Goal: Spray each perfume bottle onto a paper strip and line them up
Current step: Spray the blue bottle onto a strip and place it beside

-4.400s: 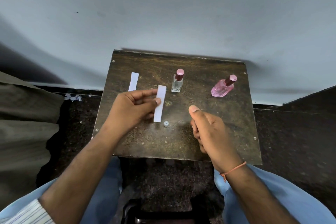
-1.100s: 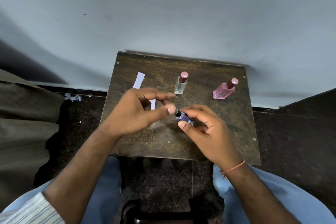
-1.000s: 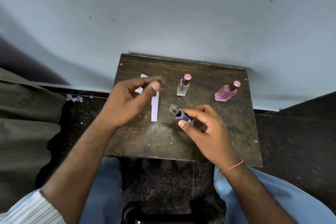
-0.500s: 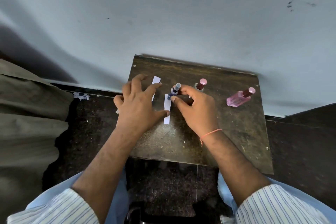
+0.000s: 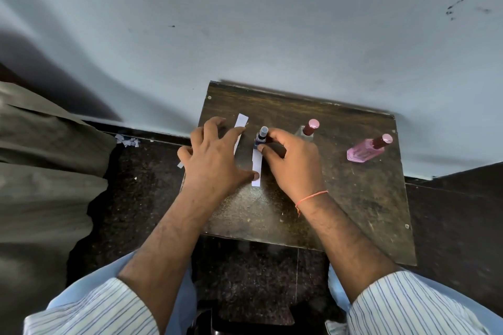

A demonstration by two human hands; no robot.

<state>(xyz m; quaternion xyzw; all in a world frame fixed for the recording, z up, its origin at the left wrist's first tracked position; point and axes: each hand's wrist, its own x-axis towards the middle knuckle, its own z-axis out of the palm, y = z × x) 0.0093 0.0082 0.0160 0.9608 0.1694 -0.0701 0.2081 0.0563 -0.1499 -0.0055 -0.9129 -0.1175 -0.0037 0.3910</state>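
My right hand [image 5: 292, 163] grips a small dark blue perfume bottle [image 5: 261, 139] with a clear cap, upright at the far end of a white paper strip [image 5: 256, 168] on the dark wooden table [image 5: 353, 198]. My left hand [image 5: 215, 160] lies spread on the table, its thumb pressing the near end of that strip. A second white strip [image 5: 241, 124] lies to the left, partly under my left fingers. A clear bottle [image 5: 307, 130] with a maroon cap stands just right of my right hand. A pink bottle [image 5: 366, 149] stands at the far right.
The small table stands against a pale blue wall [image 5: 245, 22]. Dark speckled floor [image 5: 136, 185] surrounds it, with torn paper scraps [image 5: 126, 141] at the wall's foot on the left. Grey-brown cloth [image 5: 40, 171] fills the left side.
My right hand carried the blue bottle from mid-air to the far end of the strip. My left hand dropped flat onto the table, thumb on the strip. The camera shifted left.
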